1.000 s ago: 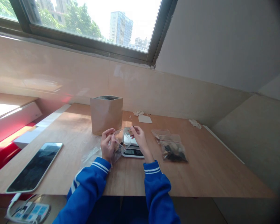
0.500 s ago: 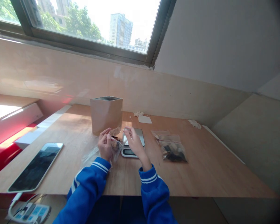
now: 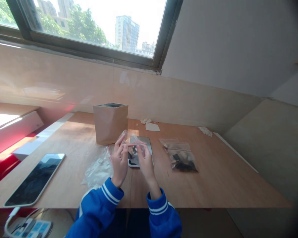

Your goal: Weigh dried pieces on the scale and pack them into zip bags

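Note:
Both my hands hold up a small clear zip bag (image 3: 133, 144) with a red strip along its top and dark bits inside. My left hand (image 3: 119, 159) pinches its left top corner, my right hand (image 3: 144, 160) pinches the right side. The bag hangs just above a small digital scale (image 3: 139, 155) on the wooden table (image 3: 213, 178). A brown paper pouch (image 3: 110, 123) stands open right behind my hands. Filled clear bags (image 3: 180, 156) with dark contents lie to the right of the scale.
Empty clear bags (image 3: 98, 169) lie left of my left hand. A tablet (image 3: 36, 178) lies at the table's left front. A power strip (image 3: 27, 228) sits below the table edge. Paper scraps (image 3: 151, 125) lie by the back wall under the window.
My hands have come closer together and lifted the clear bag upright over the scale; its red top strip now stretches between my fingers. The view shifted slightly.

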Motion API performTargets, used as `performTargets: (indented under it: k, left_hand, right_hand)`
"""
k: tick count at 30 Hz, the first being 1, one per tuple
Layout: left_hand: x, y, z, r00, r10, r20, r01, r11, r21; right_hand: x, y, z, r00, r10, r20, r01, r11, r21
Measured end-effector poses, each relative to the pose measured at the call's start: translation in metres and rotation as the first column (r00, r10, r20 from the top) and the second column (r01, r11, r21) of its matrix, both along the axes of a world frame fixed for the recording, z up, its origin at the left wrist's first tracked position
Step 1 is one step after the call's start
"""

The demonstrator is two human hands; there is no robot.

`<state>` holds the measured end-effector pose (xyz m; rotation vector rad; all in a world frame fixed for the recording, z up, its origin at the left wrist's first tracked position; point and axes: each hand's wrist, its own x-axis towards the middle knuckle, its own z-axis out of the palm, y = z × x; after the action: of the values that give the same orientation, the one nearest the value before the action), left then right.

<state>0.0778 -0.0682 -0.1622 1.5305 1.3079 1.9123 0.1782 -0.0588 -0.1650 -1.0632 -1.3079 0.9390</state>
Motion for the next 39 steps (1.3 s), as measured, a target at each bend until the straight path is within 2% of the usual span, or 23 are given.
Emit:
performTargets:
  k: [3,6,8,10,13,15,17,19,22,24,27,28,29,32,33,34,37,39]
  left_hand:
    - [-0.001,-0.011,-0.005,0.997,0.009,-0.072,-0.007,0.999,0.032]
    - [-0.009,-0.01,-0.019,0.997,0.065,0.032,-0.066,0.998,0.022]
    - [-0.014,-0.007,-0.028,0.992,0.012,0.127,-0.007,0.999,-0.042]
    - [-0.017,-0.004,-0.033,0.975,-0.125,0.184,0.151,0.98,-0.132]
    - [-0.017,-0.003,-0.032,0.906,-0.336,0.258,0.394,0.892,-0.22]
    - [-0.016,-0.005,-0.028,0.877,-0.379,0.296,0.451,0.862,-0.233]
    - [-0.017,-0.007,-0.024,0.896,-0.337,0.29,0.408,0.882,-0.236]
    - [-0.02,-0.01,-0.02,0.935,-0.229,0.27,0.294,0.927,-0.231]
    - [-0.022,-0.013,-0.013,0.958,-0.086,0.275,0.144,0.969,-0.2]
    - [-0.021,-0.016,-0.009,0.967,-0.113,0.228,0.15,0.977,-0.149]
    - [-0.017,-0.019,-0.001,0.954,-0.299,0.014,0.299,0.952,-0.067]
    - [-0.017,-0.019,0.002,0.947,-0.319,-0.043,0.318,0.947,-0.045]
    - [-0.018,-0.02,0.005,0.953,-0.295,-0.07,0.295,0.955,-0.02]
    - [-0.024,-0.022,0.018,0.995,-0.091,-0.031,0.093,0.995,0.045]
    - [-0.025,-0.023,0.022,0.998,-0.057,-0.031,0.059,0.997,0.057]
    - [-0.025,-0.025,0.027,0.996,-0.066,-0.056,0.07,0.995,0.065]
    - [-0.02,-0.029,0.036,0.964,-0.208,-0.168,0.217,0.975,0.039]
    - [-0.016,-0.029,0.037,0.971,-0.205,-0.123,0.204,0.979,-0.016]
  right_hand:
    - [0.013,-0.002,0.003,0.999,-0.028,-0.034,0.029,0.999,0.024]
    - [0.033,-0.007,0.002,0.976,-0.197,-0.09,0.2,0.979,0.029]
    - [0.046,-0.011,0.004,0.961,-0.256,-0.108,0.26,0.965,0.031]
    - [0.056,-0.016,0.011,0.988,-0.152,-0.036,0.153,0.987,0.046]
    - [0.061,-0.023,0.024,0.982,0.122,0.144,-0.127,0.991,0.028]
    - [0.061,-0.025,0.028,0.972,0.145,0.186,-0.156,0.987,0.046]
    - [0.062,-0.024,0.028,0.982,0.051,0.182,-0.07,0.993,0.1]
    - [0.062,-0.021,0.023,0.982,-0.03,0.184,0.003,0.989,0.145]
    - [0.059,-0.018,0.014,0.972,-0.074,0.222,0.03,0.981,0.193]
    - [0.052,-0.02,0.013,0.962,-0.096,0.257,0.036,0.973,0.228]
    - [0.043,-0.026,0.019,0.938,-0.088,0.335,-0.011,0.959,0.282]
    - [0.042,-0.028,0.022,0.936,-0.099,0.338,-0.004,0.957,0.29]
    - [0.043,-0.03,0.025,0.939,-0.135,0.316,0.039,0.955,0.294]
    - [0.052,-0.031,0.029,0.938,-0.304,0.167,0.258,0.933,0.251]
    - [0.055,-0.03,0.029,0.939,-0.316,0.138,0.281,0.933,0.226]
    - [0.058,-0.029,0.028,0.949,-0.284,0.136,0.254,0.945,0.204]
    - [0.062,-0.029,0.023,0.975,-0.141,0.171,0.114,0.981,0.158]
    - [0.065,-0.029,0.019,0.969,-0.198,0.151,0.173,0.972,0.16]
